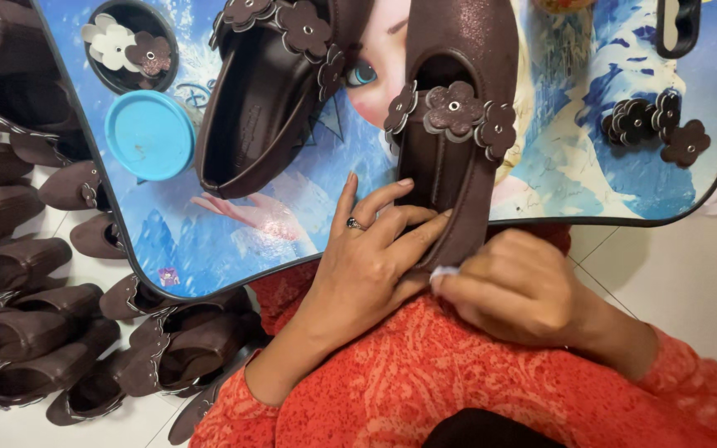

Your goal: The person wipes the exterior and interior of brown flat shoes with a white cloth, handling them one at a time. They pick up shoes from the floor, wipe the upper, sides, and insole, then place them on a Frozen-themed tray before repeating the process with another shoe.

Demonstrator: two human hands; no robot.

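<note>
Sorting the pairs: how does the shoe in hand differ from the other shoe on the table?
The held shoe is gripped at its heel by the left hand and right hand; the other shoe lies untouched. The held shoe stands nearly straight up the picture; the other slants. Both are dark brown with flower trims.

Open strip of lap table (541, 178) between right shoe (458, 124) and loose flower pieces (653, 124), narrow gap between the two shoes, second shoe (267, 91), blue lid (151, 135) and small dish (130, 46) crowding the left, shoe pile (26, 274) blocking floor at left, bare tiles (674, 265) at right.
</note>
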